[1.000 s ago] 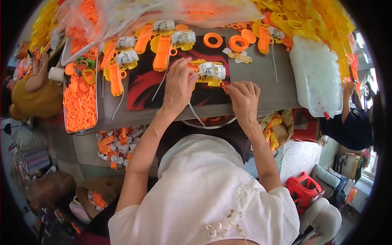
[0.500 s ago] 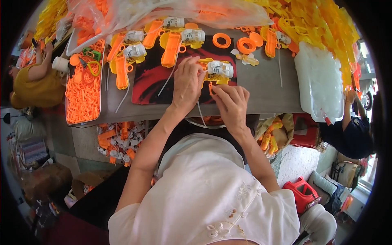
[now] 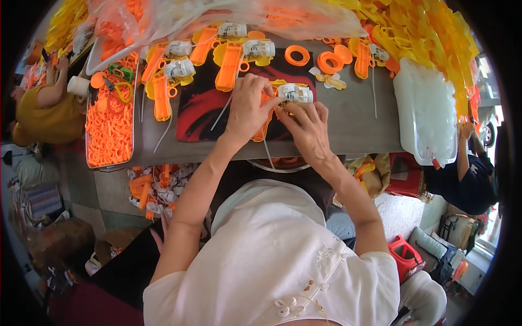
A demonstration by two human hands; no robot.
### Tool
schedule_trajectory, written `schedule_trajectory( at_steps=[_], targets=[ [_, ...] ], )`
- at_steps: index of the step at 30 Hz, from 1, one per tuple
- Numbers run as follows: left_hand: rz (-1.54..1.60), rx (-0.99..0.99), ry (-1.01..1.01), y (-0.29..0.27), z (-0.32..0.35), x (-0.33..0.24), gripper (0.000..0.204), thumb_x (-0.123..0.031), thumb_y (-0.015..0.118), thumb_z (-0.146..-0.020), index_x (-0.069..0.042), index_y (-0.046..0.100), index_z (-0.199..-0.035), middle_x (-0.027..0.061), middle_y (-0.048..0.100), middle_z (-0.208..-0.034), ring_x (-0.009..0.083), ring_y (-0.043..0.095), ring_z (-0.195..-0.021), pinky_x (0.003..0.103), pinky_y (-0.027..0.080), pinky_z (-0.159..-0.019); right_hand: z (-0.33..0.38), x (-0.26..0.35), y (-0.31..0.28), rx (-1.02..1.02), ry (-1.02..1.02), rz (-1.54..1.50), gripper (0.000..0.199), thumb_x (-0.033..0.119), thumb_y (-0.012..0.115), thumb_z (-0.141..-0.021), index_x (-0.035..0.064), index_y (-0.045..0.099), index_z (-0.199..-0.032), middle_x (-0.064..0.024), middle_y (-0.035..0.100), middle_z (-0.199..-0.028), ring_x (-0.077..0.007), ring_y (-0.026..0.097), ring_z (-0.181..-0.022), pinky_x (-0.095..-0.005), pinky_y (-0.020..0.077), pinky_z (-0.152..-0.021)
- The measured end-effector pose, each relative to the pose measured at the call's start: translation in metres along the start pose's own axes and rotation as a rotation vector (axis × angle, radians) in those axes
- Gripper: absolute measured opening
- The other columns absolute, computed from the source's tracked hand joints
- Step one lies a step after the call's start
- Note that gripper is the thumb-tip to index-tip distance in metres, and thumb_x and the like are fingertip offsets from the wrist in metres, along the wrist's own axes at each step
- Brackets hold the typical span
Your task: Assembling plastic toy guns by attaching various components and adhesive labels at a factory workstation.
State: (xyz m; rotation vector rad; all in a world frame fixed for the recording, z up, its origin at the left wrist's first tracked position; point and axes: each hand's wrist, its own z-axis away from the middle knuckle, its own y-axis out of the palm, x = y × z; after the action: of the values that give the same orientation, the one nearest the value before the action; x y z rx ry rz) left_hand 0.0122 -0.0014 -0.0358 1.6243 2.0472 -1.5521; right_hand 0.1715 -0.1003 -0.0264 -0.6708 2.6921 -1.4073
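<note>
Orange plastic toy piece with a pale grey block on top (image 3: 287, 96) sits on a red-and-black mat (image 3: 201, 103), right between both hands, on a grey table (image 3: 353, 127) that's totally crowded. Beyond the hands, at the far edge, there are big heaps of yellow and orange plastic parts (image 3: 424, 38) and a clear plastic bag (image 3: 228, 16) draped over some of them. More finished orange pieces with grey blocks (image 3: 231, 51) lie in a row just past the left hand, with a couple of loose orange rings (image 3: 297, 55) near them.

Containers: well off to the left of the left hand is a long tray packed with small orange rings (image 3: 110, 127). Out past the right hand is a white translucent plastic tub (image 3: 427, 117), contents too blurry to tell. Below the table edge there's a round bowl (image 3: 280, 163) with something orange in it, mostly hidden.

Left hand (image 3: 247, 106) is curled, pressing down on the orange body of the piece. Right hand (image 3: 307, 125) has its fingers pinched on the grey block end. Other people work at both sides of the room.
</note>
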Motion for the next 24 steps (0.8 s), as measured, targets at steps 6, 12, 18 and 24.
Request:
schedule_trajectory(
  at_steps=[6, 12, 18, 24],
  targets=[
    [-0.031, 0.008, -0.003, 0.005, -0.009, -0.002, 0.03, -0.014, 0.081, -0.076, -0.008, 0.055, -0.091, 0.0072, 0.052, -0.094, 0.0296, 0.051, -0.093, 0.042, 0.043, -0.085, 0.019, 0.037, 0.027, -0.01, 0.094, 0.124, 0.042, 0.005, 0.063, -0.075, -0.0048, 0.065, -0.116, -0.0078, 0.057, -0.112, -0.0206, 0.058, -0.092, -0.0392, 0.0393, -0.094],
    [-0.016, 0.156, -0.063, -0.012, -0.017, 0.011, 0.026, -0.023, 0.077, -0.08, -0.011, 0.057, -0.091, 0.0056, 0.054, -0.1, 0.0286, 0.053, -0.101, 0.045, 0.041, -0.091, 0.0, 0.013, 0.0, -0.131, 0.212, -0.122, 0.04, 0.004, 0.07, -0.079, 0.0092, 0.066, -0.118, -0.011, 0.061, -0.116, -0.0258, 0.058, -0.1, -0.0429, 0.0386, -0.096],
    [-0.116, 0.061, 0.061, -0.006, -0.017, 0.005, 0.021, -0.024, 0.077, -0.08, -0.011, 0.065, -0.091, 0.0107, 0.057, -0.126, 0.0307, 0.05, -0.12, 0.045, 0.036, -0.104, -0.01, -0.032, 0.001, 0.067, 0.261, -0.25, 0.046, 0.004, 0.07, -0.082, 0.0069, 0.06, -0.127, -0.0122, 0.059, -0.129, -0.0329, 0.053, -0.121, -0.0435, 0.0381, -0.102],
    [-0.239, -0.039, 0.054, 0.004, -0.011, -0.016, 0.021, -0.017, 0.079, -0.073, -0.008, 0.066, -0.088, 0.0129, 0.055, -0.129, 0.034, 0.049, -0.121, 0.049, 0.036, -0.103, -0.001, -0.019, 0.016, -0.04, 0.25, -0.167, 0.044, 0.004, 0.071, -0.081, 0.007, 0.059, -0.123, -0.0099, 0.058, -0.135, -0.0322, 0.052, -0.125, -0.045, 0.0395, -0.103]
  ],
)
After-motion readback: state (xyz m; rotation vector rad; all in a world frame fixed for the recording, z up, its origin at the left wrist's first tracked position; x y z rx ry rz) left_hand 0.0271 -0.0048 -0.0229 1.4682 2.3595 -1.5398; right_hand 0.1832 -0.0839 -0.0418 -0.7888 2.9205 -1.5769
